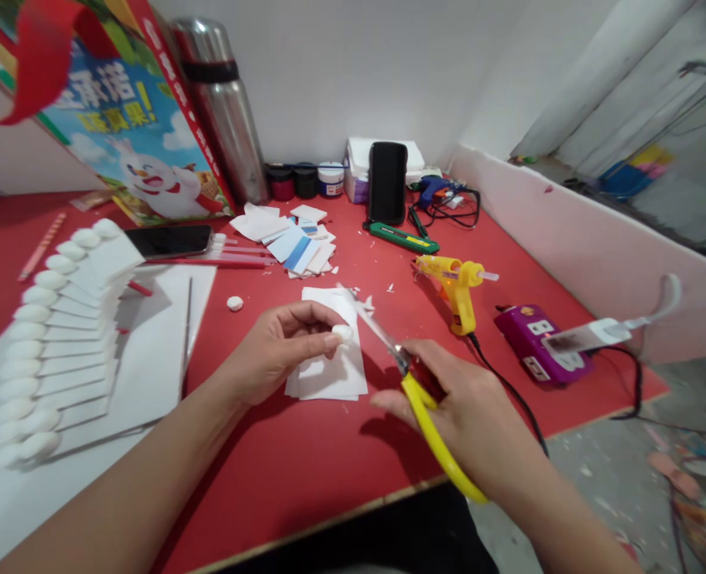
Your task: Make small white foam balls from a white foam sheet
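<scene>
Between the thumb and fingers of my left hand (289,343) is a small white rounded piece (341,333), whose material I cannot make out. My right hand (454,399) grips scissors (416,399) with yellow handles, the blades pointing up and left, close to the white piece. Under both lies a small stack of white paper or card (332,375) on the red table. A similar small white piece (234,303) rests to the left of my left hand. Further left, a curved row of white strips with rounded white ends (77,319) stands on a white board (158,319).
A yellow glue gun (457,287) and a purple power strip (538,343) with its cord lie right. Behind are a green cutter (401,237), card scraps (298,247), a black phone-like object (387,183), paint jars (305,182), a steel flask (224,112) and a printed bag (131,119).
</scene>
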`<state>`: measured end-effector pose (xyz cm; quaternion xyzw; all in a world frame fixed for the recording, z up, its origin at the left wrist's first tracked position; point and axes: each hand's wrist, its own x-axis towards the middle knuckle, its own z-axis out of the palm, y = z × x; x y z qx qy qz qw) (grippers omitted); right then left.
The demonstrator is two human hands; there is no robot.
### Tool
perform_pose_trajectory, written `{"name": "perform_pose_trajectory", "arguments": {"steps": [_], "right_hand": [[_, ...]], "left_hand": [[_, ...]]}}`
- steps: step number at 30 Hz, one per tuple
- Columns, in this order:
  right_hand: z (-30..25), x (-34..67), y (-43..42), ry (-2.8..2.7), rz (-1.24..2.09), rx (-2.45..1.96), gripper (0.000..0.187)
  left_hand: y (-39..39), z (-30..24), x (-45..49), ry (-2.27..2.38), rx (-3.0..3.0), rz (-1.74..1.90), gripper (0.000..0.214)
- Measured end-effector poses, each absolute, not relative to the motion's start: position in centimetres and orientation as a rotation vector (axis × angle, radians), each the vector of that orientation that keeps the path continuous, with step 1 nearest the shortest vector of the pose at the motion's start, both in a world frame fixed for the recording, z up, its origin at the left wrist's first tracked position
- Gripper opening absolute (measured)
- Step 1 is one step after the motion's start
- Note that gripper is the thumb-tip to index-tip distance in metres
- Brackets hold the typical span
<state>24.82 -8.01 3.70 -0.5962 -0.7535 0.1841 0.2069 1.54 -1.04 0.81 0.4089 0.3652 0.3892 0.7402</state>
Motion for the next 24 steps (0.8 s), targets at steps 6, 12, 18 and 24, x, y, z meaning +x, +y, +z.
{"name": "perform_pose_trajectory", "arguments": {"steps": [6, 12, 18, 24], "right_hand": [[4.9, 25.5, -7.7, -1.918, 0.766, -1.794, 0.051], [5.6, 24.3, -7.7, -1.989, 0.672, -1.811, 0.051], [5.7, 23.4, -7.1, -2.01, 0.73, -1.678, 0.056], [5.1, 23.4, -6.4, -1.998, 0.757, -1.688, 0.056]], "left_hand": [[-0.7, 1.0, 1.4, 0.745, 0.751, 0.921, 0.017], [-0.9, 1.2, 1.3, 0.696, 0.651, 0.952, 0.025], [-0.8, 1.4, 1.4, 0.68, 0.555, 0.982, 0.013], [-0.7, 1.1, 1.1, 0.669, 0.463, 0.987, 0.017]]}}
